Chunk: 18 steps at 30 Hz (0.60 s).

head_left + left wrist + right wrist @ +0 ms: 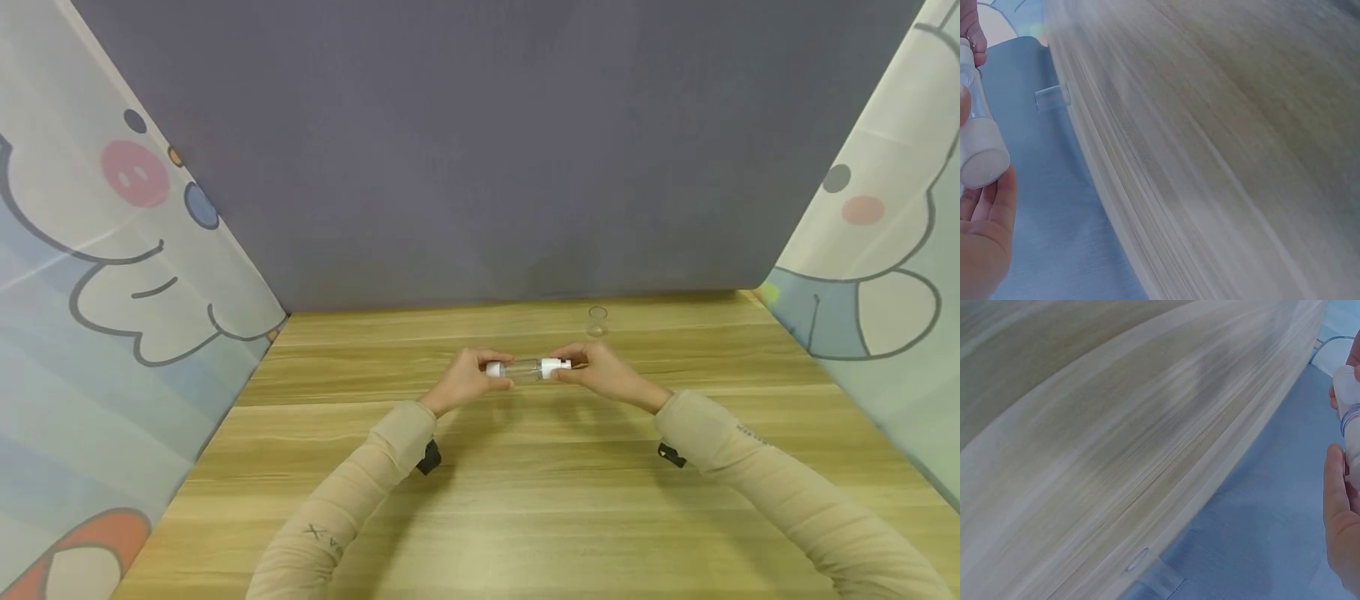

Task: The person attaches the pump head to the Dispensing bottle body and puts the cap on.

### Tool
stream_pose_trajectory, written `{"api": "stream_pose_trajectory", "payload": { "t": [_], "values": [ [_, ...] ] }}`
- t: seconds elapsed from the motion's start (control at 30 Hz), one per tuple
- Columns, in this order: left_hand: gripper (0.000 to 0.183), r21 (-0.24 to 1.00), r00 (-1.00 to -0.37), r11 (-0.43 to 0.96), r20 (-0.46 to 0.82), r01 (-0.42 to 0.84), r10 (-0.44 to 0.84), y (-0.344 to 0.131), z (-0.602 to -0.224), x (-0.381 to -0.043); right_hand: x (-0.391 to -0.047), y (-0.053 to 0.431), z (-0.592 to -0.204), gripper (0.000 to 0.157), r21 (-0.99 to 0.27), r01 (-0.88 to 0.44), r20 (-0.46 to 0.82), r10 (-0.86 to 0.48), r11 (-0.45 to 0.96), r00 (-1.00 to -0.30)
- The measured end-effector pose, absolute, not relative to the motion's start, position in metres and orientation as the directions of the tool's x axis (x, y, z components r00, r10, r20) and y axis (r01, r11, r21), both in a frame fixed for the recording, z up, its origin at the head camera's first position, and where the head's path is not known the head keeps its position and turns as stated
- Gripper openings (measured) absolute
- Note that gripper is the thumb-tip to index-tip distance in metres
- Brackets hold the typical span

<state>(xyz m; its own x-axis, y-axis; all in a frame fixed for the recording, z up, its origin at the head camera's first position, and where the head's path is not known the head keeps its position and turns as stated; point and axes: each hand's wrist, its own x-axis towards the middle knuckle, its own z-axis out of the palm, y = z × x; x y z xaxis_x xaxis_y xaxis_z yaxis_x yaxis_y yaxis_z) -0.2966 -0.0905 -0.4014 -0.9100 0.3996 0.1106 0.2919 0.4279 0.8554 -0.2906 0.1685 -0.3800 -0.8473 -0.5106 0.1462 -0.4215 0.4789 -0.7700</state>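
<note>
A clear pump bottle (522, 368) with a white base and a white pump collar lies sideways between both hands, above the table. My left hand (467, 380) grips its white base end (984, 156), thumb on one side and fingers on the other. At the other end, my right hand (603, 372) pinches the white pump head (555, 367). Behind the right hand, a clear cylindrical cap (597, 322) stands on the table; it also shows in the left wrist view as a clear cap (1052, 98).
The wood-grain table (480, 500) reaches back to a dark grey panel (480, 167). Cartoon-printed curtains stand on the left (112, 275) and right (877, 217). Black straps hang below both sleeves.
</note>
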Motion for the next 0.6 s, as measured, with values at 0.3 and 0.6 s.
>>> {"api": "stream_pose_trajectory", "payload": {
  "t": [0.3,0.6],
  "values": [
    [0.043,0.877,-0.91,0.394,0.102,0.273,0.402,-0.0865,-0.4016,-0.2993,-0.2904,0.173,-0.3749,0.037,-0.76,-0.405,0.129,-0.493,0.508,-0.86],
    [0.041,0.892,-0.911,0.368,0.104,0.263,0.399,-0.0857,-0.4048,-0.2963,-0.2903,0.1746,-0.3736,0.041,-0.767,-0.392,0.109,-0.498,0.509,-0.86]
  ]
}}
